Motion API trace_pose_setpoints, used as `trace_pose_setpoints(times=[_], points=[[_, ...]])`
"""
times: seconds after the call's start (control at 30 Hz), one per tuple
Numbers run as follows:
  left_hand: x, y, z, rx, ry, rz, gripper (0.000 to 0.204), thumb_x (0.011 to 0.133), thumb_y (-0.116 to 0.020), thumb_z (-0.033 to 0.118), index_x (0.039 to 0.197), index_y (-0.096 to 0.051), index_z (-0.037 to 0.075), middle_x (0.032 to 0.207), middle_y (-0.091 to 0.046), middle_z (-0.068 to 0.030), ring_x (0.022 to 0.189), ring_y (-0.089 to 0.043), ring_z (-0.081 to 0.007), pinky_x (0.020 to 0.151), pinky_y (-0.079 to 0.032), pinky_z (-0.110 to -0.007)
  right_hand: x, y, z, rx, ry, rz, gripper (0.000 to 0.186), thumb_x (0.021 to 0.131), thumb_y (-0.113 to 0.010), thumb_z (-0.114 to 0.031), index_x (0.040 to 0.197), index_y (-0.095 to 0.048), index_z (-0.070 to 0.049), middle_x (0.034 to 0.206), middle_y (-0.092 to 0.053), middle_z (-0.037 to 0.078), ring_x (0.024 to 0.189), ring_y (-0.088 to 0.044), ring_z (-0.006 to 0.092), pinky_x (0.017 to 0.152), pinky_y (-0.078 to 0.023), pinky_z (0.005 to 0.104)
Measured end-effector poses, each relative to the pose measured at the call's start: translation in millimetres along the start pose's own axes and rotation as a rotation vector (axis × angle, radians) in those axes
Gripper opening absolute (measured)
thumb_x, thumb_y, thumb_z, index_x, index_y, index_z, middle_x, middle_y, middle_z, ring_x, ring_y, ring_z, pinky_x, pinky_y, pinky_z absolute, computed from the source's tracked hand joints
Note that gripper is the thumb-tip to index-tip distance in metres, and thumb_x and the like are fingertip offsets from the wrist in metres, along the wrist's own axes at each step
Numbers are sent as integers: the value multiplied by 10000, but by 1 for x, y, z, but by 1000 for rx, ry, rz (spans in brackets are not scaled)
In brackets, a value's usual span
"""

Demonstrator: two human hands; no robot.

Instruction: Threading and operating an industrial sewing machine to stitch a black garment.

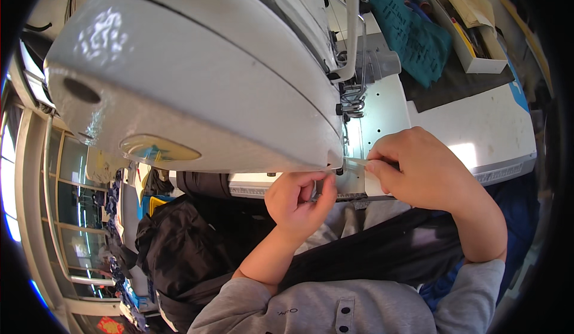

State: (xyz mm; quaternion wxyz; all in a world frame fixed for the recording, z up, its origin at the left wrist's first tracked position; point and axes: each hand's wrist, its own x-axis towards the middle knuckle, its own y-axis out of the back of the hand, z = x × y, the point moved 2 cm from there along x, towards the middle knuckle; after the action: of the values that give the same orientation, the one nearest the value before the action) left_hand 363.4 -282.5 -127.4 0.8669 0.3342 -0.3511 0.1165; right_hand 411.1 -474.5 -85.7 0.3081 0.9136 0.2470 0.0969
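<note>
A large grey-white sewing machine head (197, 83) fills the upper left and middle. Its lit needle area (345, 139) lies just beyond my hands. My right hand (412, 166) pinches a thin pale strip (357, 162) between thumb and forefinger, right of the needle area. The strip points left from the fingertips, toward the needle. Below the machine head's lower edge, my left hand (302, 199) is closed, thumb against curled fingers. What its fingertips hold, if anything, is too small to make out.
Dark fabric (371, 250) lies across my lap, and a black cloth bundle (185, 250) hangs at the left. On the white table (478, 119), teal cloth (412, 35) and an open box of tools (487, 62) stand at the far right. Metal thread guides (353, 104) jut out above the needle area.
</note>
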Motion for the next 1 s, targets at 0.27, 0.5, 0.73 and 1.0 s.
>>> trace_pose_setpoints(times=[0.27, 0.5, 0.73, 1.0], points=[[2, 0, 0, -21, -11, 2, 170, 698, -730, 17, 778, -582, 31, 539, -423, 36, 460, -301, -34, 439, -227, -188, 2, -2, 3, 148, -89, -30, 181, 807, -558, -118, 712, -618, 24, 510, -573, 67, 399, -524, 136, 434, -411, 282], [3, -1, 1, -15, -24, 12, 155, 703, -719, -6, 773, -586, 33, 525, -390, 41, 455, -294, -37, 435, -227, -193, 2, 4, -4, 124, -170, -59, 222, 770, -556, -164, 685, -612, 33, 647, -574, 208, 655, -562, 382, 629, -441, 432], [5, -2, 2, 4, -33, 23, 196, 696, -720, -33, 816, -581, 34, 514, -361, 45, 452, -282, -39, 431, -227, -196, -3, 7, -6, 149, -130, -149, 213, 781, -553, -169, 724, -622, 24, 644, -583, 190, 645, -573, 360, 617, -439, 423], [3, -2, 2, 17, -5, 39, 201, 705, -722, -30, 805, -555, 25, 509, -353, 45, 441, -277, -31, 422, -231, -185, 1, 2, -4, 85, -140, -77, 223, 786, -555, -173, 754, -642, 30, 686, -600, 197, 681, -582, 366, 658, -453, 418]])
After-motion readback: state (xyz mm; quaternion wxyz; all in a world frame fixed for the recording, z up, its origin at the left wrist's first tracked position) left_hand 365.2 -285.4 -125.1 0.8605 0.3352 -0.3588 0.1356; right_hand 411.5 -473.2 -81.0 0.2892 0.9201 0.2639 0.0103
